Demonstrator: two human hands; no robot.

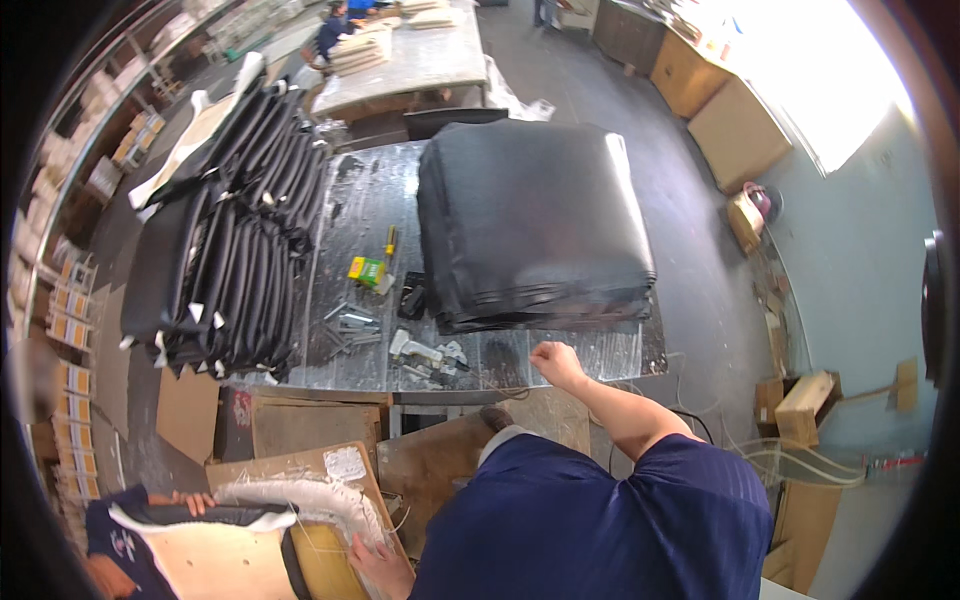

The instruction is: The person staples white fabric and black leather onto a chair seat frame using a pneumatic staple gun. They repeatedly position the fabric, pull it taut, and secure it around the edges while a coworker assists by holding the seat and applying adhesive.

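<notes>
My right hand (558, 365) is over the near edge of the metal-topped table (370, 190), just in front of a tall stack of black leather-like pieces (530, 210). Its fingers are curled; whatever may be in them is hidden. At lower left, my left hand (380, 565) has its fingers apart, by a yellow foam pad (325, 560) next to a pale wooden panel (220, 560) with a black and white edge. A co-worker's hand (192, 502) rests on that edge. On the table lie a pale staple gun (415, 348) and several metal staple strips (350, 325).
Black padded covers (235, 270) are piled at the table's left. A yellow-green box (368, 270), a yellow-handled tool (390, 240) and a small black object (412, 295) lie mid-table. Wooden boxes (805, 408) and loose hoses (800, 460) are on the right floor. Another table (430, 60) stands farther back.
</notes>
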